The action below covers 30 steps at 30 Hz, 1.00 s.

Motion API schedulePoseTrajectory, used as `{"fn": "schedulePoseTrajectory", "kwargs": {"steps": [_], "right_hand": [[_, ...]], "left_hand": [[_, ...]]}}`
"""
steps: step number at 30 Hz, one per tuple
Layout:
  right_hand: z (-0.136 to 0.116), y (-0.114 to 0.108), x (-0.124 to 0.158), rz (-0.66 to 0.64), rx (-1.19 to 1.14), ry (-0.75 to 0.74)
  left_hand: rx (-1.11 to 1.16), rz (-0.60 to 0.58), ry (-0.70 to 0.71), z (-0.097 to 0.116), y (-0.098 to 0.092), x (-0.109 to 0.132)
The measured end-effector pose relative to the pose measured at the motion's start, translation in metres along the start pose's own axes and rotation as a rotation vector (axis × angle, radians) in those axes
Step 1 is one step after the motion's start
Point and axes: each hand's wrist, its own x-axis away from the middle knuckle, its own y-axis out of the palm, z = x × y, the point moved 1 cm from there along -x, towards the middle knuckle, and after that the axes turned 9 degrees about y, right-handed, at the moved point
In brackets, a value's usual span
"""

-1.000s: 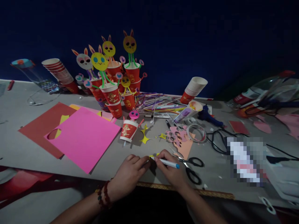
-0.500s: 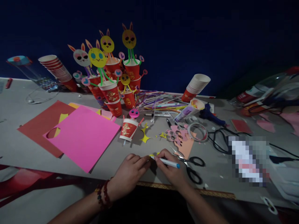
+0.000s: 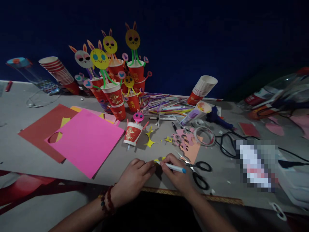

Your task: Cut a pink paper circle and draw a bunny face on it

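Note:
My right hand (image 3: 177, 175) is closed round a white marker with a blue end (image 3: 175, 168). Its tip meets a small yellow paper piece (image 3: 156, 160) near the table's front edge. The closed fingers of my left hand (image 3: 135, 175) press on that piece from the left. Another yellow bit (image 3: 163, 158) shows behind my right fingers, partly covered. Just right of that hand lie scissors (image 3: 196, 167) with black handles, spread apart. Beyond my hands a red paper cup (image 3: 132, 134) bears a pink rabbit face (image 3: 138, 116) and pink arms.
Pink card (image 3: 87, 141) overlaps red card (image 3: 48, 132) at left. Several rabbit-faced cups (image 3: 113, 93) stand behind. Pipe cleaners (image 3: 161, 104), a tape roll (image 3: 204, 136), pink paper scraps (image 3: 184, 140), a blue glue gun (image 3: 218, 118) and stacked cups (image 3: 202, 89) occupy the back and right.
The view has shifted very slightly. Both hands keep nearly the same place and grip, with the marker tip still at the yellow paper piece.

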Motion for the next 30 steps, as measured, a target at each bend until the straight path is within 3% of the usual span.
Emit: {"fn": "schedulePoseTrajectory", "kwargs": {"steps": [14, 30], "right_hand": [[-0.0052, -0.0029, 0.0, 0.095, -0.049, 0.015], [-0.0058, -0.0032, 0.0002, 0.082, 0.012, 0.0]], "left_hand": [[-0.004, 0.015, -0.001, -0.0001, 0.0002, 0.0011], [0.011, 0.015, -0.009, -0.0004, 0.0011, 0.0005]]}}
